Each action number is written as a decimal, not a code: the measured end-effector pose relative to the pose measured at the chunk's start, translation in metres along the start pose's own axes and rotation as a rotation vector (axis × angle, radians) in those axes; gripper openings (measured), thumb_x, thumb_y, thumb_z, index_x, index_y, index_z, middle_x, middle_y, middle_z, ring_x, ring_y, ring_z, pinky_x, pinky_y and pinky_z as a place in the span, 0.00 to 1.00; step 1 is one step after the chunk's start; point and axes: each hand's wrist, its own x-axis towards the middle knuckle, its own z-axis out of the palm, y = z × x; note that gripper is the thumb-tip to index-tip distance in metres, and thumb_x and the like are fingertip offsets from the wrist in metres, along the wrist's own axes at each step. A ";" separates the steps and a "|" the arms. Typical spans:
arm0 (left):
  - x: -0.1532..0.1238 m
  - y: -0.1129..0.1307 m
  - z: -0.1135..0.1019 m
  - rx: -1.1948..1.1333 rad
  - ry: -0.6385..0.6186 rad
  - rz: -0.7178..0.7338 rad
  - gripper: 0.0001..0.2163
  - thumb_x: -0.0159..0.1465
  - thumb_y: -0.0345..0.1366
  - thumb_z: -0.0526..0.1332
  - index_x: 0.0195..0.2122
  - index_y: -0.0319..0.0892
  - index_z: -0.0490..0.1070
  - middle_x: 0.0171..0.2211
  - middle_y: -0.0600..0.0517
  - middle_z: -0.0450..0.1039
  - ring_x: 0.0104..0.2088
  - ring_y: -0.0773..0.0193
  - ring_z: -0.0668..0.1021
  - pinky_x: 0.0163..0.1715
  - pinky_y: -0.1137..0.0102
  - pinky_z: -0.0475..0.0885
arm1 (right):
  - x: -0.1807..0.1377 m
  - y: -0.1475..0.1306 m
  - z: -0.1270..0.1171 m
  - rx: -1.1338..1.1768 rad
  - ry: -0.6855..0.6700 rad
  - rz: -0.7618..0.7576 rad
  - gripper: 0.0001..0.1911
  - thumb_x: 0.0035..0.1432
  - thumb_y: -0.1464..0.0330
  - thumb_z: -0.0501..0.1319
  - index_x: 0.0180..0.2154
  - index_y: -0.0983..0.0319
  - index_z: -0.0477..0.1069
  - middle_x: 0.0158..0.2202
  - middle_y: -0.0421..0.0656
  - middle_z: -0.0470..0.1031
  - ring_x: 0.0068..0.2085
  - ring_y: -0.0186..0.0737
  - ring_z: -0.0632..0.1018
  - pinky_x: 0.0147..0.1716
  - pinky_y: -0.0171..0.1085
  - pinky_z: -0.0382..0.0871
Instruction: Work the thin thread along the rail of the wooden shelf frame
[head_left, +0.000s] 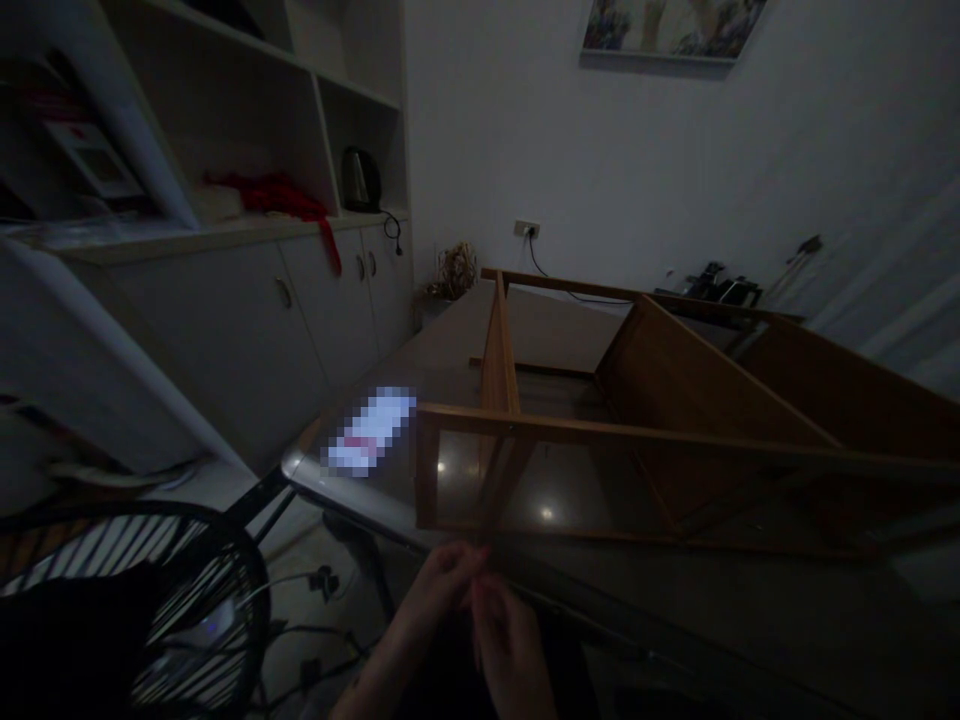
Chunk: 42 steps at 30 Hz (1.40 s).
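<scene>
My left hand (448, 576) and my right hand (508, 632) meet in front of the table's near edge, low in the middle of the view. Both have their fingertips drawn together and touching; the dim light hides whether anything small lies between them. Just beyond them a brown wooden shelf frame (585, 428) lies on its side across the table (435, 350). Its boards stand between long rails. Left of the frame's end, a lit phone (373, 428) with a blurred screen rests on the tabletop.
A black slatted chair (259, 600) stands at the lower left, with cables and a plug (324, 580) on the floor. White cabinets (225, 310) line the left wall, bearing a kettle (361, 180) and red cloth (281, 195). A wall socket (526, 228) feeds a black cord.
</scene>
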 end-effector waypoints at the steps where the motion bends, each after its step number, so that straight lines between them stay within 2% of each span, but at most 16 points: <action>1: 0.000 -0.001 -0.001 -0.006 -0.013 0.003 0.21 0.50 0.51 0.66 0.17 0.39 0.63 0.12 0.60 0.60 0.14 0.75 0.59 0.15 0.78 0.51 | 0.000 0.000 0.001 0.033 -0.005 0.038 0.28 0.54 0.44 0.53 0.34 0.62 0.74 0.22 0.40 0.69 0.24 0.35 0.70 0.24 0.31 0.64; 4: 0.001 -0.005 -0.003 -0.038 -0.056 0.004 0.19 0.55 0.49 0.64 0.18 0.39 0.64 0.11 0.60 0.59 0.13 0.75 0.59 0.15 0.78 0.50 | 0.002 0.000 0.004 0.156 0.003 0.165 0.32 0.51 0.42 0.54 0.38 0.63 0.72 0.19 0.36 0.63 0.20 0.32 0.64 0.18 0.30 0.58; 9: -0.001 -0.003 -0.003 -0.096 -0.069 -0.024 0.18 0.56 0.51 0.62 0.28 0.36 0.74 0.15 0.56 0.66 0.17 0.72 0.66 0.19 0.77 0.57 | 0.010 0.000 0.005 0.415 -0.143 0.214 0.29 0.45 0.42 0.59 0.23 0.62 0.67 0.15 0.31 0.52 0.17 0.26 0.52 0.15 0.29 0.44; 13: -0.003 -0.002 -0.001 -0.184 -0.085 -0.080 0.19 0.55 0.50 0.63 0.32 0.37 0.76 0.22 0.52 0.72 0.21 0.70 0.71 0.23 0.76 0.61 | 0.014 0.002 0.005 0.513 -0.182 0.244 0.29 0.43 0.41 0.60 0.23 0.62 0.67 0.16 0.31 0.53 0.17 0.25 0.51 0.16 0.29 0.45; 15: -0.003 -0.003 0.000 -0.228 -0.122 -0.082 0.17 0.55 0.48 0.64 0.32 0.36 0.76 0.21 0.52 0.72 0.20 0.70 0.71 0.23 0.76 0.62 | 0.013 0.002 0.002 0.376 -0.145 0.201 0.29 0.47 0.42 0.57 0.22 0.62 0.68 0.15 0.32 0.55 0.16 0.27 0.55 0.16 0.29 0.48; 17: -0.003 -0.003 0.002 -0.275 -0.152 -0.087 0.16 0.55 0.47 0.65 0.29 0.36 0.76 0.20 0.52 0.72 0.21 0.70 0.71 0.23 0.77 0.62 | 0.011 0.001 -0.002 0.162 -0.069 0.080 0.26 0.54 0.45 0.54 0.26 0.61 0.72 0.17 0.36 0.64 0.18 0.31 0.65 0.18 0.30 0.58; 20: -0.001 -0.005 0.005 -0.332 -0.144 -0.091 0.15 0.52 0.46 0.68 0.25 0.35 0.76 0.21 0.51 0.73 0.22 0.70 0.73 0.24 0.77 0.64 | 0.008 -0.002 -0.008 -0.175 0.053 -0.141 0.18 0.58 0.53 0.55 0.39 0.59 0.74 0.29 0.42 0.77 0.29 0.37 0.77 0.29 0.31 0.68; 23: 0.000 -0.009 0.004 -0.378 -0.123 -0.083 0.14 0.51 0.44 0.69 0.26 0.35 0.76 0.21 0.52 0.74 0.21 0.71 0.73 0.24 0.77 0.65 | 0.008 -0.001 -0.010 -0.429 0.094 -0.267 0.16 0.60 0.57 0.55 0.40 0.59 0.75 0.35 0.46 0.79 0.34 0.42 0.80 0.35 0.34 0.70; 26: 0.001 -0.013 0.001 -0.388 -0.112 -0.085 0.13 0.52 0.43 0.68 0.26 0.35 0.76 0.20 0.52 0.73 0.21 0.71 0.72 0.22 0.78 0.63 | 0.010 0.001 -0.008 -0.489 0.077 -0.314 0.17 0.61 0.60 0.52 0.40 0.60 0.76 0.38 0.49 0.80 0.38 0.45 0.80 0.40 0.37 0.69; 28: 0.000 -0.013 0.000 -0.370 -0.101 -0.091 0.13 0.53 0.43 0.68 0.26 0.35 0.76 0.20 0.52 0.73 0.21 0.71 0.72 0.22 0.78 0.63 | 0.011 0.000 -0.006 -0.406 0.039 -0.282 0.17 0.61 0.59 0.52 0.41 0.61 0.75 0.40 0.49 0.79 0.41 0.45 0.79 0.42 0.37 0.69; 31: -0.001 -0.009 0.000 -0.345 -0.095 -0.114 0.14 0.51 0.44 0.69 0.26 0.36 0.75 0.20 0.52 0.73 0.21 0.70 0.72 0.22 0.77 0.63 | 0.013 -0.002 -0.005 -0.133 -0.021 -0.158 0.19 0.60 0.56 0.54 0.42 0.61 0.74 0.41 0.48 0.78 0.42 0.42 0.78 0.41 0.34 0.69; 33: -0.002 -0.004 -0.001 -0.309 -0.098 -0.135 0.16 0.51 0.46 0.68 0.26 0.36 0.75 0.20 0.52 0.71 0.20 0.70 0.71 0.22 0.77 0.62 | 0.015 -0.002 -0.005 0.052 -0.055 -0.037 0.21 0.57 0.51 0.56 0.37 0.62 0.75 0.30 0.44 0.77 0.31 0.38 0.77 0.31 0.31 0.68; 35: -0.003 0.001 -0.001 -0.267 -0.104 -0.150 0.17 0.51 0.48 0.67 0.26 0.36 0.76 0.19 0.52 0.71 0.20 0.70 0.70 0.21 0.76 0.61 | 0.016 -0.002 -0.004 0.225 -0.110 0.081 0.25 0.52 0.47 0.58 0.26 0.63 0.72 0.16 0.36 0.65 0.18 0.30 0.65 0.19 0.29 0.59; 37: -0.004 0.003 -0.002 -0.235 -0.093 -0.151 0.17 0.51 0.49 0.67 0.27 0.36 0.76 0.19 0.52 0.70 0.20 0.69 0.70 0.21 0.76 0.61 | 0.016 -0.002 -0.002 0.439 -0.184 0.179 0.26 0.48 0.45 0.60 0.21 0.62 0.66 0.13 0.30 0.52 0.16 0.26 0.52 0.16 0.28 0.48; 40: -0.003 0.000 -0.003 -0.236 -0.078 -0.121 0.18 0.51 0.48 0.68 0.31 0.37 0.77 0.20 0.51 0.71 0.22 0.68 0.71 0.22 0.76 0.63 | 0.015 -0.003 0.003 0.700 -0.259 0.291 0.24 0.45 0.47 0.65 0.26 0.62 0.66 0.15 0.28 0.47 0.18 0.26 0.47 0.17 0.28 0.44; 42: -0.002 -0.004 -0.002 -0.271 -0.087 -0.089 0.17 0.52 0.48 0.67 0.31 0.37 0.76 0.22 0.51 0.72 0.22 0.69 0.72 0.24 0.76 0.64 | 0.014 -0.004 0.004 0.643 -0.261 0.298 0.25 0.46 0.46 0.63 0.24 0.61 0.65 0.14 0.28 0.47 0.17 0.26 0.48 0.17 0.29 0.44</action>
